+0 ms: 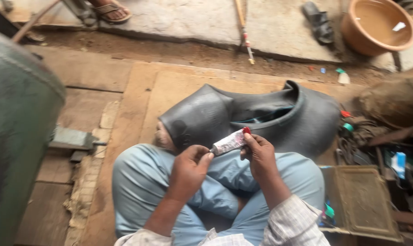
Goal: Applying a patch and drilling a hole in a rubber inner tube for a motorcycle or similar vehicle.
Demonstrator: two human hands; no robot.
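Both hands share the grip on a small crumpled tube (230,142) above our crossed legs: our right hand (260,155) pinches its red-tipped tail, our left hand (190,167) closes fingers on the nozzle end. Beyond it a black inner tube (243,116) lies on the wooden floor (124,118), close within reach.

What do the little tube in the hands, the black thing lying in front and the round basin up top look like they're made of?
Tube: probably soft metal or laminate; silvery, crinkled and squeezed, with a red end. It is held between the left hand and the right hand.
Black inner tube: rubber by its look; matte, limp and folded.
Basin: likely plastic or clay; smooth brown-orange wall, hard to tell which.
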